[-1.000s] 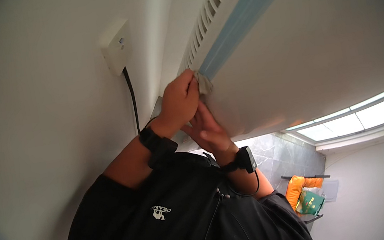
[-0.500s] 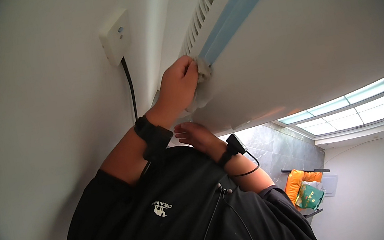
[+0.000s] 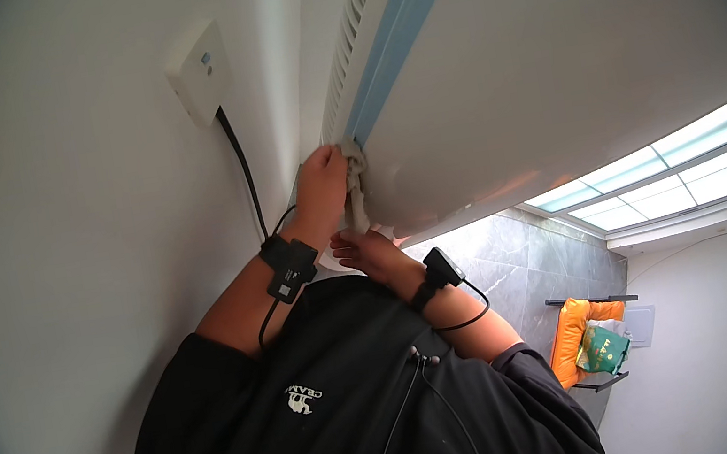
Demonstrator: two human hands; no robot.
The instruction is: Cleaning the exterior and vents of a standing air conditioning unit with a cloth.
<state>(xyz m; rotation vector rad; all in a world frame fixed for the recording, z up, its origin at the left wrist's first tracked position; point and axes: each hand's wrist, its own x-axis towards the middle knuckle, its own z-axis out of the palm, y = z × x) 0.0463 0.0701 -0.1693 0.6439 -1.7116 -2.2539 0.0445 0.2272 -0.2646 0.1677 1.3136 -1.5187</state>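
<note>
My left hand (image 3: pixel 321 186) is closed on a crumpled grey-beige cloth (image 3: pixel 354 171) and presses it against the edge of a large white appliance (image 3: pixel 494 92). The cloth lies at the lower end of a light blue strip (image 3: pixel 395 36), beside a row of vent slats (image 3: pixel 347 35). A twisted tail of the cloth hangs down toward my right hand (image 3: pixel 370 254). That hand is held just below, its fingers slightly bent and apart, gripping nothing I can see. Whether the cloth's tail touches it, I cannot tell.
On the wall at left is a white socket plate (image 3: pixel 201 74) with a black cable (image 3: pixel 242 165) running down behind my left arm. At right stand a tiled window (image 3: pixel 659 171) and an orange padded chair (image 3: pixel 572 341) with a green bag (image 3: pixel 606 348) on it.
My left hand has moved down and slightly left along the appliance edge with the cloth, closer to my right hand. The right hand has hardly moved. The view has shifted slightly.
</note>
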